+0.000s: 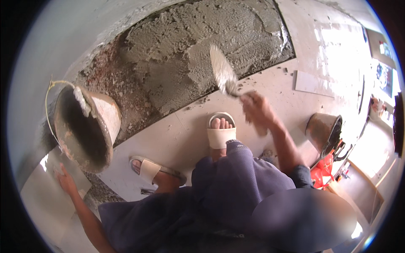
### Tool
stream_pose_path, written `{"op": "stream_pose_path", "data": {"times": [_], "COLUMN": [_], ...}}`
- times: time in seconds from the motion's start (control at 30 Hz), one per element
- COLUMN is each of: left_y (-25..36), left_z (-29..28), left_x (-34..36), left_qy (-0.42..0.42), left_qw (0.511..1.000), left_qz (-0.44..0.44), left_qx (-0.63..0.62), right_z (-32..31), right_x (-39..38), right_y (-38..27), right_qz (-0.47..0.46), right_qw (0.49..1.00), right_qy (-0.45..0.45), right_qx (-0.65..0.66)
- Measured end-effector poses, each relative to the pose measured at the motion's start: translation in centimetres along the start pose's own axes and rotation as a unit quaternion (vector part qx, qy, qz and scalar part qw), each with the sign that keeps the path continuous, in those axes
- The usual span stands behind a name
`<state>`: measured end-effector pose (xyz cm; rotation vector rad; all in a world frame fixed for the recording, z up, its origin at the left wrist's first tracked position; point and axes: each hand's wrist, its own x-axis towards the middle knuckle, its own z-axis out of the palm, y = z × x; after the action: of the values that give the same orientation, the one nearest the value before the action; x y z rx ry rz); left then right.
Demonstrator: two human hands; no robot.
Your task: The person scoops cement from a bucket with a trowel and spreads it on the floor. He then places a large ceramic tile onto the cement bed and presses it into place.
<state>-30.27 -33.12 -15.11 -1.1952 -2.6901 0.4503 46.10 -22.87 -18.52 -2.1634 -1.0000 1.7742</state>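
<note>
My right hand (255,109) is closed round the handle of a trowel (223,71), whose blade, slightly smeared by motion, hangs over the near edge of a wet grey mortar bed (168,55). At the left, my left hand (65,180) has its fingers stretched out and holds nothing. It is beside a light tile-like surface (50,202), just below a mortar-stained bucket (107,114); whether it touches either I cannot tell. The bucket's mouth appears tilted toward me, with a thin yellowish handle (47,101) and a dark interior.
Rubble (118,84) borders the mortar on the left, by the wall. My sandalled feet (221,130) stand on pale floor tiles (181,126) with scattered crumbs. A loose tile strip (310,83) lies at the right, near a second bucket (318,128) and a red plastic bag (322,170).
</note>
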Motion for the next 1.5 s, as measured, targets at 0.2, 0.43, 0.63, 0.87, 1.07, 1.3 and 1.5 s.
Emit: {"op": "stream_pose_path", "data": {"times": [0.2,0.43,0.63,0.87,1.07,1.3,1.5], "left_y": [-1.1,-5.2,-6.2,-4.6,-3.9,-5.2,-5.6], "left_z": [-1.2,-1.7,-1.3,-2.0,-4.1,-4.4,-4.6], "left_x": [-1.9,-5.4,-5.2,-5.3,-7.3,-9.6,-8.8], "left_qy": [0.024,0.021,0.012,0.004,0.004,-0.012,0.000], "left_qw": [0.999,1.000,0.999,0.999,0.999,0.999,0.999], "left_qz": [0.043,0.011,0.024,0.028,0.046,0.002,0.028], "left_qx": [0.001,0.004,0.024,0.042,0.021,0.038,0.024], "right_z": [-7.3,-8.2,-11.0,-11.6,-4.6,-5.7,-10.2], "right_x": [12.8,15.8,12.2,12.0,17.9,14.3,13.0], "right_y": [-8.4,-9.9,-5.8,-10.1,-14.2,-11.9,-8.9], "right_qz": [-0.224,-0.234,-0.259,-0.186,-0.319,-0.250,-0.355], "right_qw": [0.917,0.819,0.716,0.777,0.741,0.612,0.591], "right_qy": [0.053,-0.039,-0.071,-0.042,-0.101,-0.178,-0.085], "right_qx": [-0.325,-0.521,-0.644,-0.599,-0.582,-0.729,-0.720]}}
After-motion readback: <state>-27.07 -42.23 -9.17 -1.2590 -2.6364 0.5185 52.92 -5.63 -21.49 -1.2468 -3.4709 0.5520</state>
